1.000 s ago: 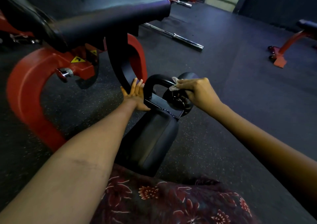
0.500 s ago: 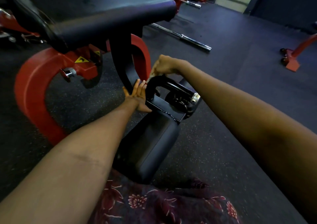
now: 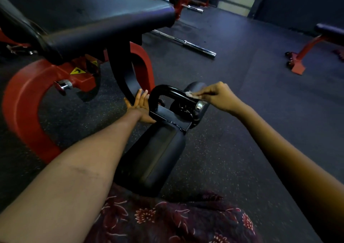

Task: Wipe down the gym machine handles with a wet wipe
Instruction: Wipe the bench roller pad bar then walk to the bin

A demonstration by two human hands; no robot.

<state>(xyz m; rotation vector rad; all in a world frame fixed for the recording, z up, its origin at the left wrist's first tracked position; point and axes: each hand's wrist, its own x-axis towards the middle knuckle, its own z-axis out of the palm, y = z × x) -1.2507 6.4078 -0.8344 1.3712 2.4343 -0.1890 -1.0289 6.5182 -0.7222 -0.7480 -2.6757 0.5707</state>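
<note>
A black looped metal handle (image 3: pixel 163 92) rises from a bracket above a black roller pad (image 3: pixel 154 159) at the centre. My right hand (image 3: pixel 216 95) pinches a small white wet wipe (image 3: pixel 189 94) and presses it on the handle's right part, near a chrome end cap (image 3: pixel 200 106). My left hand (image 3: pixel 139 106) lies flat with straight fingers against the black upright and the bracket's left side, just left of the handle.
A large black padded bench top (image 3: pixel 89 21) on a red curved frame (image 3: pixel 24 105) fills the upper left. A chrome barbell (image 3: pixel 186 42) lies on the dark rubber floor beyond. Another red bench frame (image 3: pixel 305 56) stands at far right. A floral garment (image 3: pixel 167 222) covers the bottom.
My right hand slid with the wipe from the handle's left bend back along the bar to its right end. My left hand stayed in place.
</note>
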